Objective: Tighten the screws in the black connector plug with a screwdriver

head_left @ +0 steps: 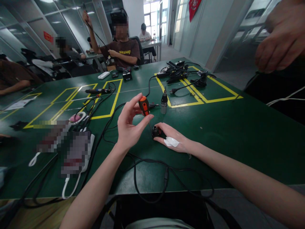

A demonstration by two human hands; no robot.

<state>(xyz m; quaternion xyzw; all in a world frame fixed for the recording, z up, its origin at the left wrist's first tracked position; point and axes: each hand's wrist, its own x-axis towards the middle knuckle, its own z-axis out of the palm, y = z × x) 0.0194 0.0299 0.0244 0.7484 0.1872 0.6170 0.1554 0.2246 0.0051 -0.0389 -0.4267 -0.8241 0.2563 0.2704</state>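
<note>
My left hand (130,122) grips the orange and black handle of a screwdriver (144,106) between thumb and fingers. Its thin shaft points down at a small black round part (155,131) with a ring-shaped top. Around that part the thumb and fingers of my right hand (170,137) are closed, low over the green table; whether the screwdriver tip touches it I cannot tell. A white patch is stuck on the right hand. Just beyond stands an upright black and clear cylinder with a pointed metal tip (164,101). A dark cable end (153,105) lies beside it.
Black cables (152,160) loop across the near table. Two phones (76,152) with white cords lie at left. A pile of black plugs and cables (177,71) sits far right inside yellow tape. Opposite, a person (122,47) holds a cable; another person's hand (281,38) hangs at upper right.
</note>
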